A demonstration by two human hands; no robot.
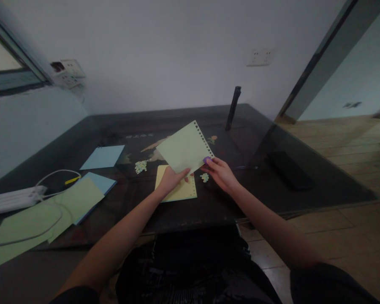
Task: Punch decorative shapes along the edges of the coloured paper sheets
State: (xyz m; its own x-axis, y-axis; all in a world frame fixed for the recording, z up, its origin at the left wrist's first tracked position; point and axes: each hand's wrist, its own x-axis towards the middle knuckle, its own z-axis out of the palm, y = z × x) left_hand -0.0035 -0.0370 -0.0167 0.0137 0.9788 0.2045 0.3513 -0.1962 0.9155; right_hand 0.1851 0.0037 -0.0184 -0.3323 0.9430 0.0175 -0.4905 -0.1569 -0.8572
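Observation:
My left hand point(172, 180) pinches the lower edge of a pale green sheet of paper point(183, 145), held tilted above the table. A row of small dark holes runs along the sheet's right edge. At that edge's lower corner, my right hand point(221, 171) is closed on a small purple craft punch point(207, 160), mostly hidden by the fingers. Under my left hand lies a yellow stack of paper point(177, 192), also with holes along its right side. Little pale cut-out pieces lie in a pile point(141, 166) to the left and a smaller pile point(204, 177) near my right hand.
Blue paper point(104, 157) and green sheets point(28, 223) lie at the left, with a white power strip point(15, 200) and its cable among them. A black upright stick point(233, 107) stands at the back. A dark flat object point(288, 170) rests on the right of the dark table point(190, 215).

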